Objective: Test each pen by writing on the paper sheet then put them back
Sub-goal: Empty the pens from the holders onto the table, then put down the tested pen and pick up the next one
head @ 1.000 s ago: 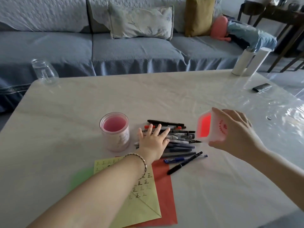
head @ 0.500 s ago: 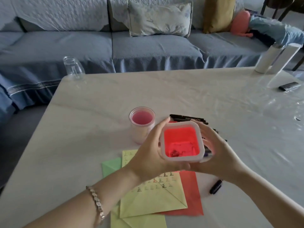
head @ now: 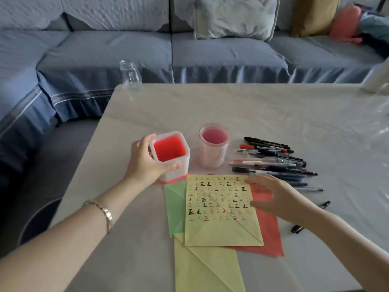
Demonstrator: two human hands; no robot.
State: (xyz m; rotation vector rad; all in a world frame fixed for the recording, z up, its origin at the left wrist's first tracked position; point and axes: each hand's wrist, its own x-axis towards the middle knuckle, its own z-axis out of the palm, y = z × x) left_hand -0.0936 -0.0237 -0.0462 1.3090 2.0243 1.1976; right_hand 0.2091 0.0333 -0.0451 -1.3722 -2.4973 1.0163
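My left hand [head: 143, 163] grips a square white holder with a red inside [head: 170, 155], standing upright on the table left of a round pink cup [head: 213, 151]. A pile of several pens [head: 271, 163] lies to the right of the cup. The yellow paper sheet [head: 221, 209], covered in rows of written marks, lies in front of both containers, on top of green [head: 173, 207] and red sheets [head: 268, 234]. My right hand [head: 273, 197] hovers open over the yellow sheet's right edge, holding nothing. Both containers look empty of pens.
A second yellow sheet [head: 206, 268] lies nearer me. Two black pen caps [head: 297, 229] rest on the table right of the papers. A clear glass jar [head: 129, 74] stands at the table's far left corner, a white cylinder [head: 376, 79] at far right. A blue sofa lies beyond.
The square holder went from both hands in front of me to the table left of the pink cup, held by my left hand alone. My right hand let go and moved over the paper.
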